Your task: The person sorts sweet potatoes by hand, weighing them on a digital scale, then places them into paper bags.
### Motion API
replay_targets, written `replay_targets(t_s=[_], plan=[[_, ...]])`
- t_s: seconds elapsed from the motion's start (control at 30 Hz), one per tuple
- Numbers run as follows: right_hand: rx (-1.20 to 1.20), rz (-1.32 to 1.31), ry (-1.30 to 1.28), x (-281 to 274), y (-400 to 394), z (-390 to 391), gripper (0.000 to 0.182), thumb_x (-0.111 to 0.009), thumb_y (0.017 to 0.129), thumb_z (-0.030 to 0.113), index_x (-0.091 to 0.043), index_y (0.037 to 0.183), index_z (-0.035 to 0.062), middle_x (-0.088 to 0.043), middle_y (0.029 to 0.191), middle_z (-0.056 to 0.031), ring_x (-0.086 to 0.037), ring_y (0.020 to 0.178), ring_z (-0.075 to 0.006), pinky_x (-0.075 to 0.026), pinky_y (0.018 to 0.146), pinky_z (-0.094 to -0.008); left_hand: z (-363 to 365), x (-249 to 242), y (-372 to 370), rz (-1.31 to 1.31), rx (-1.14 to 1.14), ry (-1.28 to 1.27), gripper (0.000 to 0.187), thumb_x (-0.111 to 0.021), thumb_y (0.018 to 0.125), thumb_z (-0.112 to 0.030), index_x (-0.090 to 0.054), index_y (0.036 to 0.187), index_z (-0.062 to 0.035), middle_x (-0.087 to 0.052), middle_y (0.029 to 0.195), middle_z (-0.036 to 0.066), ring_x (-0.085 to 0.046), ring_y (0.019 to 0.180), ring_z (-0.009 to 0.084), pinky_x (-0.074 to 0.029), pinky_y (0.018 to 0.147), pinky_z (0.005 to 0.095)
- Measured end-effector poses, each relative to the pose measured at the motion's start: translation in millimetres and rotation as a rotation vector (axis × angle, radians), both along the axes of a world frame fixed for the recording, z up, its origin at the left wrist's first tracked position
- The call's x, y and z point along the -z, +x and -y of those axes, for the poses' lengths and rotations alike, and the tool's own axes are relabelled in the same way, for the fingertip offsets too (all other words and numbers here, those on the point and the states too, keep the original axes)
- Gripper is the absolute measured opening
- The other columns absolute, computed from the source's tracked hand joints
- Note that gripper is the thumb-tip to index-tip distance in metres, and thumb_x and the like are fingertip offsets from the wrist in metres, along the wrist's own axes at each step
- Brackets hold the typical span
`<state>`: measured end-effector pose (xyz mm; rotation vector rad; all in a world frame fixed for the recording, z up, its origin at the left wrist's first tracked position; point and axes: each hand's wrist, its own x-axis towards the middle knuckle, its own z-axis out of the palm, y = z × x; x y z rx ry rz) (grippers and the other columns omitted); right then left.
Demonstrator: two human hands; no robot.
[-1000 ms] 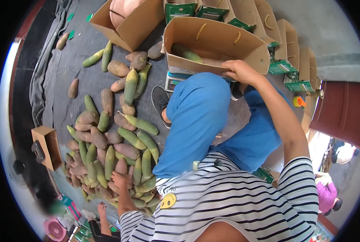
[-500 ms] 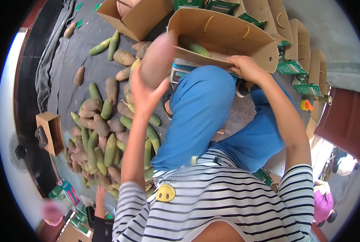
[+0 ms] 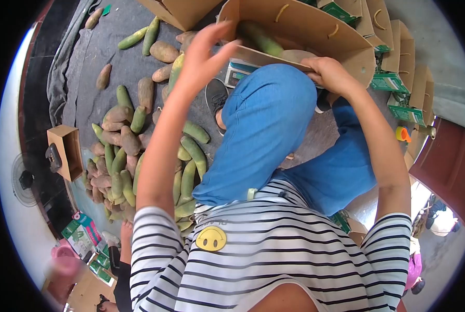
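Observation:
Above the near left corner of an open cardboard box (image 3: 341, 49), my left hand (image 3: 204, 57) is open, fingers spread, with nothing visible in it. My right hand (image 3: 330, 74) grips the box's near rim, thumb and fingers over the edge. Inside the box lie a long green cucumber (image 3: 263, 39) and a brownish, rounded vegetable (image 3: 297, 55), partly hidden by the near wall. Under the box's left end shows a pale device with a display (image 3: 237, 73), possibly a scale; my knee hides part of it.
A large pile of green cucumbers (image 3: 193, 156) and brown tuber-like vegetables (image 3: 130, 140) spreads over the dark floor sheet (image 3: 81, 104) at left. Several open boxes (image 3: 399, 52) stand at the upper right. An orange tape roll (image 3: 403, 134) lies at right. Another person's arm (image 3: 125, 242) shows at lower left.
My left hand held a large pinkish-brown vegetable; now it is open, higher up by the box, and that vegetable is out of it. My right hand stays on the rim. The view has shifted slightly.

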<state>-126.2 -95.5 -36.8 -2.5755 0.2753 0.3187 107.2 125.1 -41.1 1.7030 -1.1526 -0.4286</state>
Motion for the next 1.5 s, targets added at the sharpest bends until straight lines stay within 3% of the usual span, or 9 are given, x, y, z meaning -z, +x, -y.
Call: replay_targets(t_s=[0.13,0.23,0.33,0.6,0.8,1.1,1.27,1.37,1.5], plan=[[0.025,0.033,-0.031,0,2,-9,0.024,-0.065,0.08,0.01,-0.06,0.103,0.0064,-0.063,0.101,-0.0177,-0.059,0.097,-0.0376,-0.048,0.08,-0.0454,-175,88,-1,0.084,-0.394,0.367,0.033,-0.066,0.084,-0.016,-0.057,0.112,-0.0001,-0.061,0.098,0.016,-0.061,0.092,0.031,-0.047,0.082,0.0359],[0.04,-0.009,-0.03,-2,5,-10,0.027,-0.064,0.08,0.009,-0.06,0.107,0.0061,-0.063,0.103,-0.0171,-0.058,0.098,-0.0372,-0.048,0.081,-0.0453,-336,179,-49,0.194,-0.297,0.898,0.044,-0.071,0.079,-0.036,-0.056,0.099,0.0002,-0.061,0.093,0.024,-0.058,0.088,0.0409,-0.046,0.074,0.0475],[0.046,-0.022,-0.016,1,4,-8,0.031,-0.064,0.08,0.01,-0.059,0.111,0.0057,-0.064,0.103,-0.0166,-0.058,0.098,-0.037,-0.048,0.081,-0.0447,-342,105,-116,-0.187,-0.088,1.596,0.071,-0.074,0.072,-0.045,-0.051,0.121,0.0019,-0.062,0.109,0.029,-0.06,0.103,0.0397,-0.049,0.084,0.0444],[-0.017,0.033,-0.078,3,3,-7,0.029,-0.065,0.081,0.014,-0.06,0.109,0.0081,-0.063,0.102,-0.0156,-0.058,0.099,-0.0364,-0.047,0.082,-0.045,-428,214,-175,-0.108,-0.548,1.387,0.068,-0.077,0.072,-0.04,-0.049,0.115,0.0042,-0.065,0.098,0.019,-0.065,0.09,0.0352,-0.052,0.076,0.0427],[0.036,-0.043,-0.074,-6,5,-10,0.028,-0.064,0.082,0.013,-0.061,0.11,0.0099,-0.065,0.099,-0.0151,-0.06,0.097,-0.0355,-0.047,0.081,-0.0455,-353,138,-150,-1.5,-0.996,0.5,0.04,-0.073,0.079,-0.03,-0.058,0.104,-0.0031,-0.063,0.085,0.006,-0.061,0.069,0.0153,-0.046,0.048,0.0263],[0.053,-0.007,-0.061,3,1,-11,0.029,-0.064,0.082,0.012,-0.061,0.11,0.0108,-0.065,0.101,-0.0146,-0.06,0.098,-0.035,-0.048,0.081,-0.0452,-123,-18,-71,0.134,-0.46,0.176,0.052,-0.074,0.079,-0.016,-0.051,0.122,0.0023,-0.06,0.108,0.013,-0.058,0.102,0.0244,-0.046,0.088,0.0352],[0.056,-0.004,-0.086,2,1,-10,0.029,-0.063,0.082,0.013,-0.06,0.111,0.0117,-0.065,0.103,-0.0148,-0.06,0.099,-0.035,-0.048,0.082,-0.0446,-6,-70,-59,0.48,-0.234,0.05,0.059,-0.075,0.075,-0.028,-0.052,0.123,-0.003,-0.06,0.105,0.015,-0.06,0.092,0.0325,-0.049,0.081,0.0396],[0.022,0.031,-0.088,4,0,-5,0.03,-0.063,0.082,0.013,-0.06,0.111,0.0079,-0.064,0.104,-0.0164,-0.059,0.099,-0.0365,-0.048,0.082,-0.044,-16,-68,-54,0.173,-0.333,0.155,0.056,-0.074,0.077,-0.032,-0.053,0.121,-0.0042,-0.06,0.1,0.016,-0.06,0.086,0.0349,-0.049,0.075,0.0414],[-0.004,0.003,-0.062,-1,4,-8,0.027,-0.062,0.082,0.012,-0.06,0.108,0.0074,-0.063,0.102,-0.0171,-0.058,0.097,-0.0383,-0.048,0.079,-0.0429,-118,30,-31,0.183,-0.355,0.585,0.049,-0.069,0.081,-0.035,-0.054,0.116,-0.0047,-0.062,0.095,0.019,-0.061,0.084,0.0377,-0.049,0.071,0.0445]])
